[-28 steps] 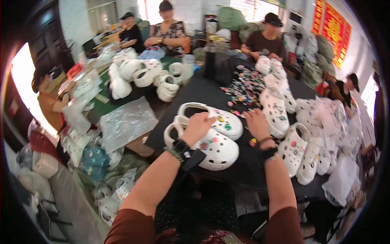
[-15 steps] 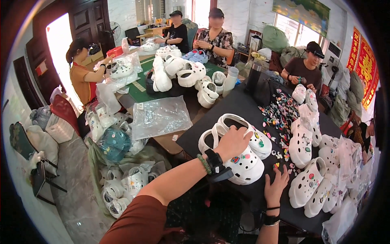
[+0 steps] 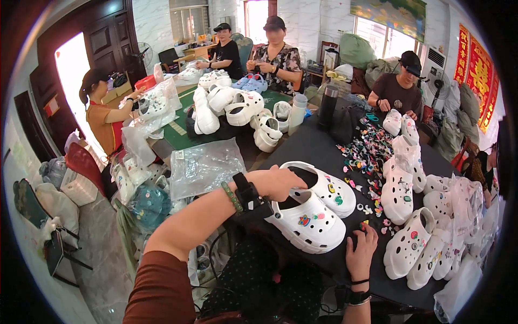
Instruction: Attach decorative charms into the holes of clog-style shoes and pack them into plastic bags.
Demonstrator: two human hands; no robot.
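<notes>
A crinkled clear plastic bag (image 3: 205, 167) lies at the left edge of the black table (image 3: 307, 146). The left hand (image 3: 278, 182) curls over the heel of a chunky white foam clog (image 3: 307, 220) beside its twin (image 3: 326, 186), gripping its rim. Judging by this, charms are being fitted; next needs picking one. The right hand (image 3: 361, 251) rests spread flat near small bright charms (image 3: 372, 156).

Two white clogs (image 3: 315, 208) dotted with small colourful charms lie side by side, upright, on the black table.
</notes>
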